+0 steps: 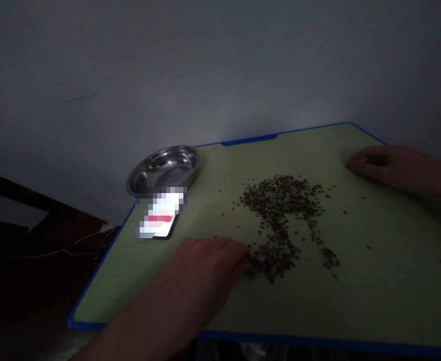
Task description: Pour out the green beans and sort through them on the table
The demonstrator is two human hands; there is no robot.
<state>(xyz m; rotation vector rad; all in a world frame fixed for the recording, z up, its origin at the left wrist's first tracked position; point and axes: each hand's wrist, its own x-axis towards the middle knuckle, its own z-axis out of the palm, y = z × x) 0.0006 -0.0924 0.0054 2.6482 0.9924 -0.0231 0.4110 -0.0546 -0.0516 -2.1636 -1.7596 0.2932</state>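
Small dark brown, seed-like pieces (280,198) lie in a loose, uneven heap on a pale green tabletop (355,306); their exact kind is too small to tell. At the heap's near left edge is my left hand (208,268), its fingers curled and drawn together against the pieces, the fingertips partly hidden. My right hand (389,163) rests at the table's far right side, apart from the heap. Its thumb and fingers meet in a pinch, and anything between the tips is too small to make out.
A shiny steel bowl (167,170) stands at the table's far left edge. In front of it lies a phone (162,215) with a lit, blurred screen. Blue edging (250,140) borders the table, and a grey wall (220,70) rises behind. Thin cables (54,253) hang at the left.
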